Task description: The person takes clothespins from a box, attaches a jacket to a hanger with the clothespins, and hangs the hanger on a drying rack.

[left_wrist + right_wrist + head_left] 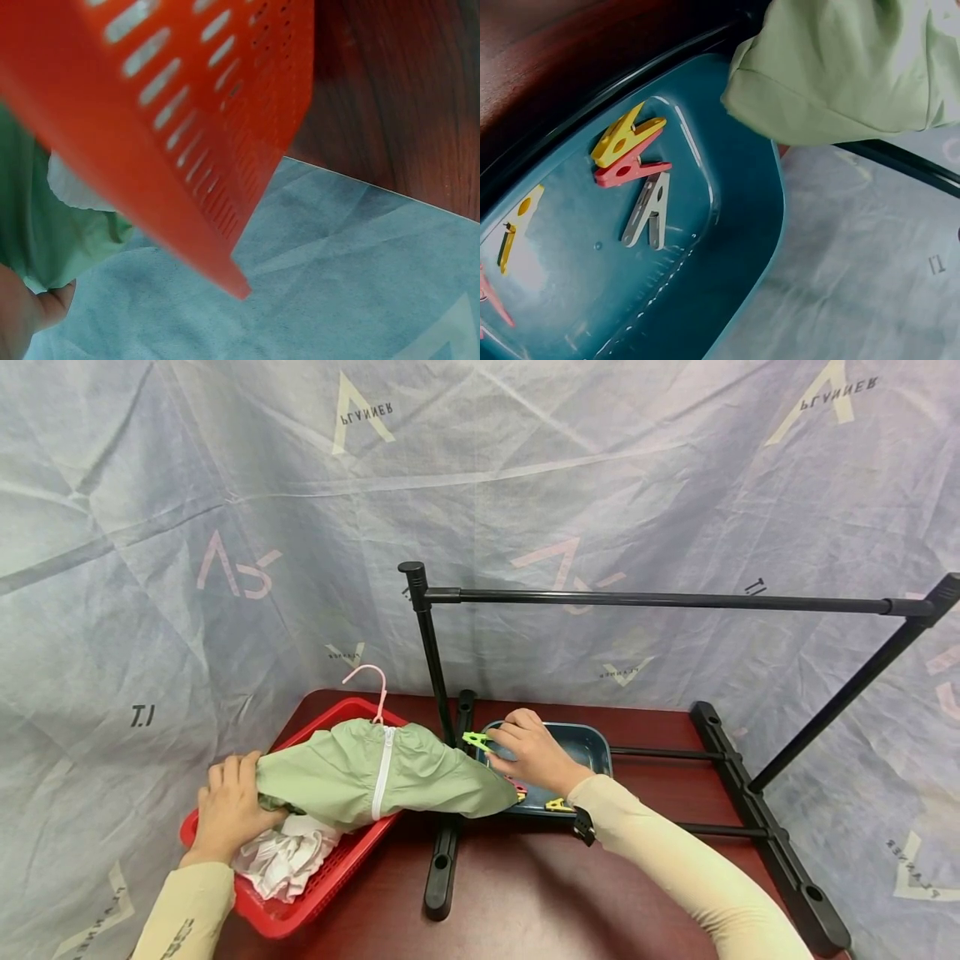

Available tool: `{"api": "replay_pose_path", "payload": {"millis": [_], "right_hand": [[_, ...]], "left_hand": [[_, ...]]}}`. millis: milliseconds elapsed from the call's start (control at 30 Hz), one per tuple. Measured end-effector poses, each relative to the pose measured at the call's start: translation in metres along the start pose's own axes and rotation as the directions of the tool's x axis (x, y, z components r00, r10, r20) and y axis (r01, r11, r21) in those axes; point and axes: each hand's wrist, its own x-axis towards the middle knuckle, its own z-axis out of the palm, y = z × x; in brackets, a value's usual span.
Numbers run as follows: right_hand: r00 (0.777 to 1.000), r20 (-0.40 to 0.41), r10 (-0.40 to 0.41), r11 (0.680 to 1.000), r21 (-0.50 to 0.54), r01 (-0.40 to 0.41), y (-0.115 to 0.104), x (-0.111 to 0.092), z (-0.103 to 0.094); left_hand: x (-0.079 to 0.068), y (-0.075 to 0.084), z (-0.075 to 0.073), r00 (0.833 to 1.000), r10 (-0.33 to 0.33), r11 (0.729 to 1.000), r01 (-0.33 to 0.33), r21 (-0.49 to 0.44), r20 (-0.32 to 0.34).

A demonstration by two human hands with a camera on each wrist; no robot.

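gripping the left end of the pale green garment (322,768), the left hand (228,806) has its fingers curled over the fabric. the garment lies across the red basket (345,868), a white zip (383,772) down its middle and the hook of a pink hanger (382,689) rising beside the zip's top — its other end reaches the blue tray (581,742). above the tray is the right hand (528,750), thumb and fingers clamped on a bright green clothespin (474,741). in the tray lie a yellow clothespin (621,142), a red clothespin (630,169) and a grey clothespin (637,217), close together. crumpled white cloth (288,856) sits in the basket. the black rack (600,598) stands on the dark red table (517,877), its left foot between basket and tray.
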Motion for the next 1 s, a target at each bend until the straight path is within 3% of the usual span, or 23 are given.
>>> {"api": "replay_pose_path", "payload": {"millis": [1000], "right_hand": [[0.998, -0.011, -0.067, 0.998, 0.012, 0.067, -0.021, 0.028, 0.013]], "left_hand": [[0.000, -0.002, -0.001, 1.000, -0.006, 1.000, 0.006, 0.007, 0.012]]}}
